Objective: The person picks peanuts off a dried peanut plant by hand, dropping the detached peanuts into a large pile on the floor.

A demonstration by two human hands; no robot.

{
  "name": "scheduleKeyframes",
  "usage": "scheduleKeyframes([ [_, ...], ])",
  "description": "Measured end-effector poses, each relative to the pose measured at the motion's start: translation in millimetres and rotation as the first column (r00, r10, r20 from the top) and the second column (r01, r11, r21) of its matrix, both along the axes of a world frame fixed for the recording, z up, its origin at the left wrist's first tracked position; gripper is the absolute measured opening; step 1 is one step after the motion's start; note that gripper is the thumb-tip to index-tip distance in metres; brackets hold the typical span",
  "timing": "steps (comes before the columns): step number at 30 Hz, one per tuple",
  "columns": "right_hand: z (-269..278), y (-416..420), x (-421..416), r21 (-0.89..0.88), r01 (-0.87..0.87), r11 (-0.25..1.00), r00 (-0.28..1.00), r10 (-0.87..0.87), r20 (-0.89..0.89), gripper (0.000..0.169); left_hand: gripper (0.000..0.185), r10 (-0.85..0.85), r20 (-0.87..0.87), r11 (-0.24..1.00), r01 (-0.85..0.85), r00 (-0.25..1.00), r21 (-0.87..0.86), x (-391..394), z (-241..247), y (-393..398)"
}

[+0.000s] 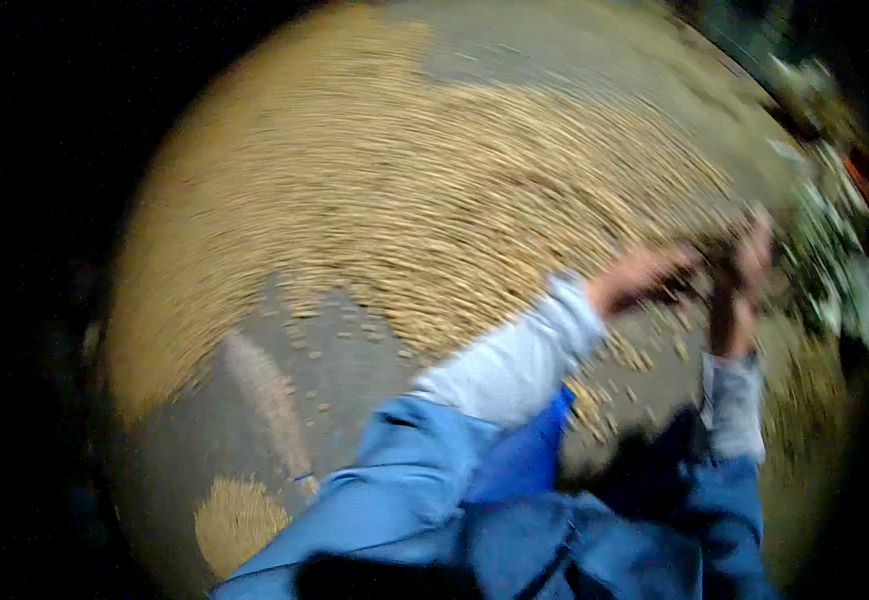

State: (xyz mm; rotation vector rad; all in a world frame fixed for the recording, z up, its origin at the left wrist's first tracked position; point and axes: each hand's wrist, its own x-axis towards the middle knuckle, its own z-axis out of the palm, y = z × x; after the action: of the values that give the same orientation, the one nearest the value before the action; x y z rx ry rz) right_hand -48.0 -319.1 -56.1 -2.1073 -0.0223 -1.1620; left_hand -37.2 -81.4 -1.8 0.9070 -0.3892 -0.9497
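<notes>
A wide layer of small tan pieces, perhaps unshelled peanuts, is spread over the grey ground. At the right edge of this layer are both of my hands, blurred by motion. My left hand reaches in from a pale blue sleeve, its fingers pointing right. Close beside it, my right hand points upward. Something dark lies between or just behind them, too blurred to name. Whether either hand holds anything cannot be made out. A few loose tan pieces lie below my hands.
A small separate heap of tan pieces lies at the lower left. Near it is a pale brush-like thing, possibly a broom. Something blue shows between my arms. Blurred green and white clutter lines the right edge.
</notes>
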Motion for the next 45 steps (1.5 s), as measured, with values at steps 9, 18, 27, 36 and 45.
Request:
scheduleKeyframes([
  [9, 52.5, 49.7, -30.7, 0.272, -0.047, 0.961, 0.993, 0.074, -0.09, 0.059, 0.026, -0.048, -0.2, 0.995, 0.031, 0.979, -0.09, -28.0, -0.7, -0.9],
  [18, 92.4, 70.4, -16.8, 0.979, -0.046, 0.199, 0.948, 0.316, -0.019, 0.039, 0.021, -0.1, -0.097, 0.985, 0.112, 0.99, 0.131, -29.5, 9.1, 6.0],
  [27, 78.3, 76.7, -37.8, 0.675, -0.267, 0.688, 0.959, 0.261, 0.114, 0.053, 0.022, -0.158, -0.003, 0.943, 0.152, 0.987, 0.296, -23.1, -10.8, 12.2],
  [36, 30.7, 0.0, 6.8, 0.264, -0.086, 0.961, 0.995, 0.072, 0.064, 0.031, 0.027, -0.195, 0.179, 0.845, 0.072, 0.964, 0.531, -3.8, -9.6, 22.0],
  [45, 67.2, 23.2, 12.0, 0.949, -0.144, 0.28, 0.988, 0.091, 0.123, 0.034, 0.031, -0.084, -0.069, 0.932, 0.103, 0.994, 0.348, 6.0, -15.3, 50.0],
])
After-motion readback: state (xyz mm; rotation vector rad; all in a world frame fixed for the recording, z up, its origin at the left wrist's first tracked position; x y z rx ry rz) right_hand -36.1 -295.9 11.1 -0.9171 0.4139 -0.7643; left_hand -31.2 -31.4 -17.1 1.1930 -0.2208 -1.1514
